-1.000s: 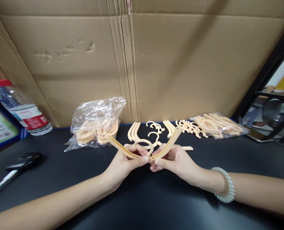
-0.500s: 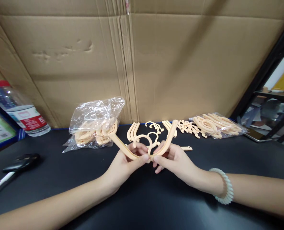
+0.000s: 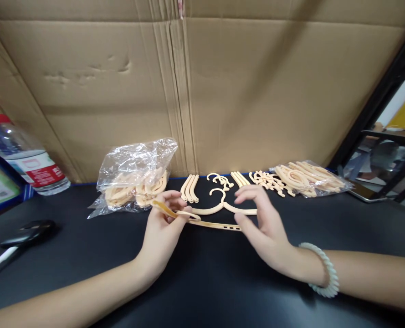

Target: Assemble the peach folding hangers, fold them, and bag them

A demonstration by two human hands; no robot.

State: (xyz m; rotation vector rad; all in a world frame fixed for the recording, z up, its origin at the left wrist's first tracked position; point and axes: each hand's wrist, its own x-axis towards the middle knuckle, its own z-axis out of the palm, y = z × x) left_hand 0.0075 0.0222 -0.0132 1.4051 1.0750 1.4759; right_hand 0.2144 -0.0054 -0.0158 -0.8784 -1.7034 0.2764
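Note:
My left hand (image 3: 163,225) pinches the left arm of a peach plastic hanger (image 3: 209,224), which stretches low and nearly flat over the black table (image 3: 202,282). My right hand (image 3: 262,223) is at the hanger's right end with fingers apart and curved. Only its thumb tip touches that end. Just behind lies a second peach hanger (image 3: 223,208) with its hook pointing away from me.
A clear bag of peach parts (image 3: 134,180) lies back left, another bag (image 3: 311,178) back right. Loose hanger arms (image 3: 190,187) and hooks (image 3: 220,179) sit between them. A water bottle (image 3: 24,157), a black mouse (image 3: 24,228) and a cardboard wall (image 3: 202,91) border the table.
The hanger was bent into a V between both hands; now it lies straight and low. My right hand has let go and spread its fingers.

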